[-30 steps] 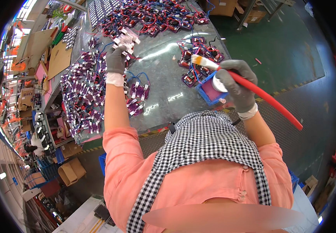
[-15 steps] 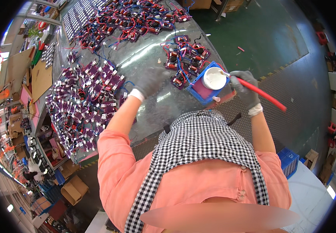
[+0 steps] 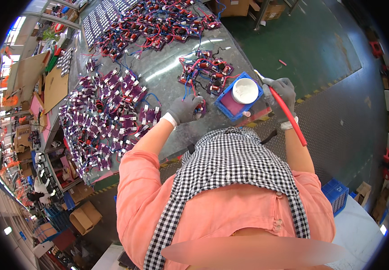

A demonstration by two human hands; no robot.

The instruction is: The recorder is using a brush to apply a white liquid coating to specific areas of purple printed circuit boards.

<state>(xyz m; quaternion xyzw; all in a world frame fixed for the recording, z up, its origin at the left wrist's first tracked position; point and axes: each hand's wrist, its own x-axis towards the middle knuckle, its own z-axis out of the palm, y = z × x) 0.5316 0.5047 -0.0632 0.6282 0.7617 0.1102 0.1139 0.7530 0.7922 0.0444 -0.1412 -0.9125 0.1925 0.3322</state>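
My gloved left hand (image 3: 184, 110) is closed on the edge of a small purple circuit board (image 3: 201, 107) with wires, low over the metal table; its fingers partly hide the board. My gloved right hand (image 3: 281, 95) grips a long red-handled stick (image 3: 290, 114), whose pale tip points up and left, just right of a white tub. That round tub (image 3: 245, 91) holds white paste and sits in a blue plastic bin (image 3: 229, 112) with a pink bottom, at the table's right corner. Beyond my left hand lies a small group of wired boards (image 3: 214, 72) with red and black parts.
Purple boards with white connectors (image 3: 109, 110) are heaped on the table's left side. More wired boards (image 3: 158, 22) cover its far end, beside rows of small white parts (image 3: 102, 20). A blue crate (image 3: 335, 195) stands behind my right arm.
My left hand has come down and taken hold of a circuit board near the small group. My right hand has drawn the stick's tip away from the tub, and its red handle now slopes more steeply.
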